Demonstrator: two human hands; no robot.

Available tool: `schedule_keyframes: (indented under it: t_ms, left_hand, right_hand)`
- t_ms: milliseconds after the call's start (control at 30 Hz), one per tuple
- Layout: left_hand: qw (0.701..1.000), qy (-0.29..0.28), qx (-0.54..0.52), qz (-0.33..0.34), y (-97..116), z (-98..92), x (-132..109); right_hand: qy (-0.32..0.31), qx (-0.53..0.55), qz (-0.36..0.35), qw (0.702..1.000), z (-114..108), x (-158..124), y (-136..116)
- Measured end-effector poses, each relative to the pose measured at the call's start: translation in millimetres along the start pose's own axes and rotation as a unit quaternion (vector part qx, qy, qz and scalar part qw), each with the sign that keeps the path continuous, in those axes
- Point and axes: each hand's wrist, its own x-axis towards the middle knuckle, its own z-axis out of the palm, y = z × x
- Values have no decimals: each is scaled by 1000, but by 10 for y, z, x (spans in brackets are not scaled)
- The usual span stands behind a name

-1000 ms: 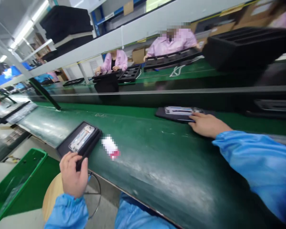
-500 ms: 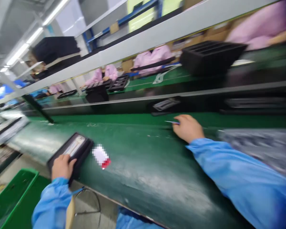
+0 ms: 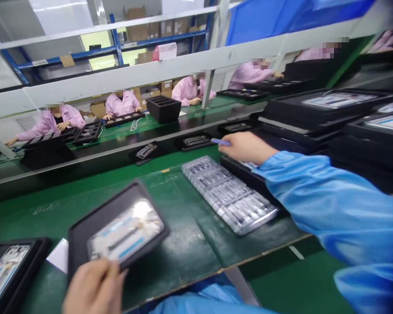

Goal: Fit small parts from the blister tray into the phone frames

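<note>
My left hand (image 3: 93, 285) grips the near edge of a black tray (image 3: 118, 194), thumb and fingers pressed on its rim. The tray is tilted above the green table and carries a silver metal plate (image 3: 127, 233) with blue strips. My right hand (image 3: 245, 147) is closed round a thin purple tool (image 3: 221, 142) whose tip points left. Below that hand lies a black tray (image 3: 236, 165), partly hidden by my sleeve. A clear plastic blister tray (image 3: 227, 192) with rows of small slim parts lies beside it.
Black trays with plates (image 3: 327, 107) are stacked at the right. Another tray (image 3: 18, 266) lies at the lower left near a white paper (image 3: 59, 256). Beyond the table, a dark conveyor (image 3: 118, 168) carries black trays. Several people in pink work across it.
The view has swung to the right. My left hand has lifted a tray off the table. My right hand, still holding the purple tool, is now over the tray beside the blister tray.
</note>
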Motion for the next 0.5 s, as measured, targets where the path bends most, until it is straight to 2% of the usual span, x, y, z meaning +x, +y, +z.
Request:
schedule_keyframes:
  t_ms: [67, 100, 167, 233, 333, 500]
  left_hand:
    - [990, -71, -15, 120, 411, 502, 96]
    - [984, -95, -18, 147, 608, 749, 130]
    - [980, -133, -15, 148, 918, 1161, 149]
    - [979, -139, -24, 145, 1075, 1409, 116]
    - [980, -135, -51, 134, 1095, 1483, 53]
    - [981, -104, -110, 120, 1057, 1300, 49]
  right_hand:
    - [-51, -2, 4, 999, 261, -69, -39]
    - [-68, 3, -2, 998, 406, -97, -100]
    - [-102, 10, -12, 995, 674, -133, -244]
    - [-126, 9, -11, 992, 877, -131, -354]
    - [-145, -5, 4, 989, 1061, -59, -400]
    - [-173, -33, 27, 984, 1226, 81, -350]
